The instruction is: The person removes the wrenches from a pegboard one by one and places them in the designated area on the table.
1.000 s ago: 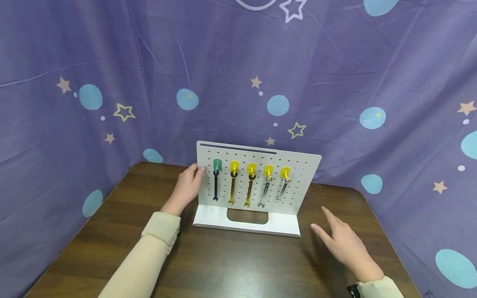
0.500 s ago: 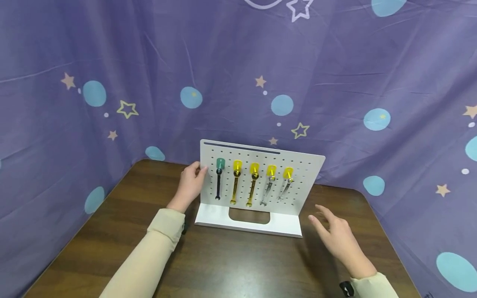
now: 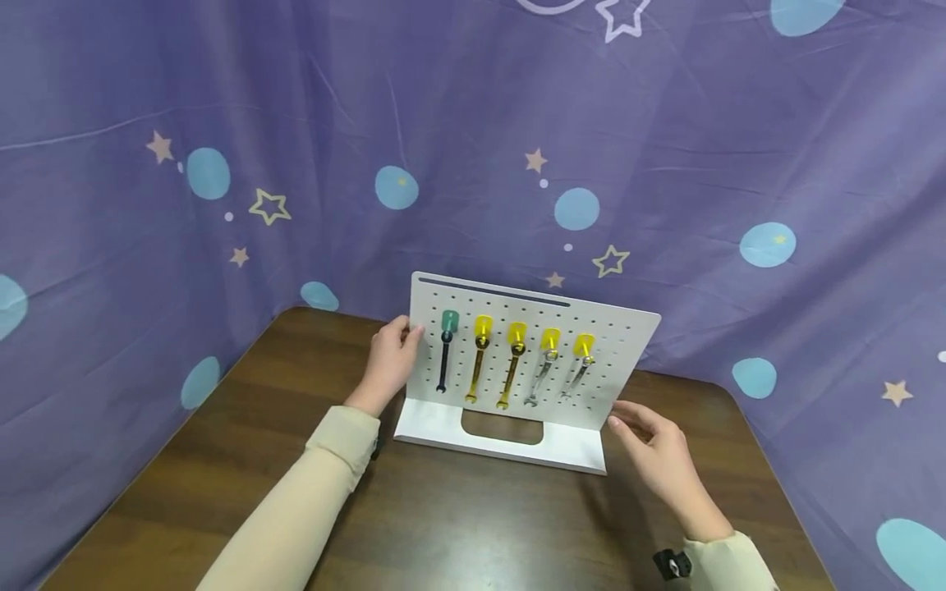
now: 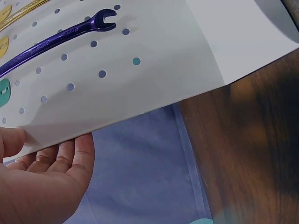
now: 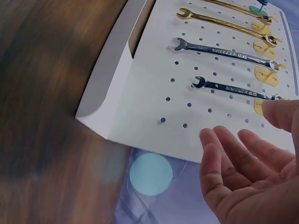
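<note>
A white pegboard [image 3: 458, 295] on a folded base stands on the table, carrying several combination wrenches on hooks. From left to right hang a dark purple wrench [image 4: 60, 39], two gold wrenches [image 5: 224, 24] and two silver wrenches [image 5: 229, 52]. My left hand [image 3: 392, 361] grips the board's left edge, thumb [image 4: 11, 141] on the front face and fingers [image 4: 83, 156] behind. At the lower right edge is my right hand [image 3: 659, 451]. Its fingers are loosely bent and its thumb stands apart from them, with the fingertips [image 5: 208, 135] overlapping the board's edge in the right wrist view.
The brown wooden table [image 3: 473, 525] extends around the board. A purple curtain [image 3: 473, 123] with stars and blue spots hangs close behind and at both sides. One green hook [image 3: 450, 320] and several yellow hooks [image 3: 517, 332] hold the wrenches. The base has a cut-out.
My right hand has moved left, up to the board's right edge. My left hand stays on the left edge. The head view has shifted slightly, so the whole scene sits further right.
</note>
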The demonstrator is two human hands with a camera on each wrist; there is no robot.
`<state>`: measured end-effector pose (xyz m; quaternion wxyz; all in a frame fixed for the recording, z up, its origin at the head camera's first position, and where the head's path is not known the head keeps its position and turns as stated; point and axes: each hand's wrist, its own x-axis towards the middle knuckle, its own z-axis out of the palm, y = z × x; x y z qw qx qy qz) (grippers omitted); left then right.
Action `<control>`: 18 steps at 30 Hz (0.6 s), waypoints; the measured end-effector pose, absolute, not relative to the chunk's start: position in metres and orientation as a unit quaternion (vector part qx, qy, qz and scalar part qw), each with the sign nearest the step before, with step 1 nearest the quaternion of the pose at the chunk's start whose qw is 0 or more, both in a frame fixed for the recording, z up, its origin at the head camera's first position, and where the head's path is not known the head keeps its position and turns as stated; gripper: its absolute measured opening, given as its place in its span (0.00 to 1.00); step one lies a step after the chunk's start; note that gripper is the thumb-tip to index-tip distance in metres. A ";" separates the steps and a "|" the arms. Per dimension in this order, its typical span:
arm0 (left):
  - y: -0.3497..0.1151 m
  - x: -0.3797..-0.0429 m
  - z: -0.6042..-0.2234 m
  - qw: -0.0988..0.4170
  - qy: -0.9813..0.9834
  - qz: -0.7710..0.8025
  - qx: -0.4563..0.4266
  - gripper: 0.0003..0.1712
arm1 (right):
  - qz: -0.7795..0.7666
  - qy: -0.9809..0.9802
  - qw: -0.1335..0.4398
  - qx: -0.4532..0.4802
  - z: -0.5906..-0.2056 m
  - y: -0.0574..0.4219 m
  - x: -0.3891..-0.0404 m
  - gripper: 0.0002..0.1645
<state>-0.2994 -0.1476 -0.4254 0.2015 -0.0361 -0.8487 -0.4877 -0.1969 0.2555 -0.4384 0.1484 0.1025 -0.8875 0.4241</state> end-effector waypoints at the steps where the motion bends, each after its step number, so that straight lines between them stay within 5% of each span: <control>1: -0.147 -0.299 -0.425 0.202 -0.849 -0.487 -0.037 0.11 | 0.434 -0.883 0.147 0.103 -0.439 0.254 -0.198 0.18; 18: -0.142 -0.295 -0.423 0.213 -0.847 -0.487 -0.025 0.12 | 0.509 -0.847 0.125 0.093 -0.438 0.235 -0.222 0.18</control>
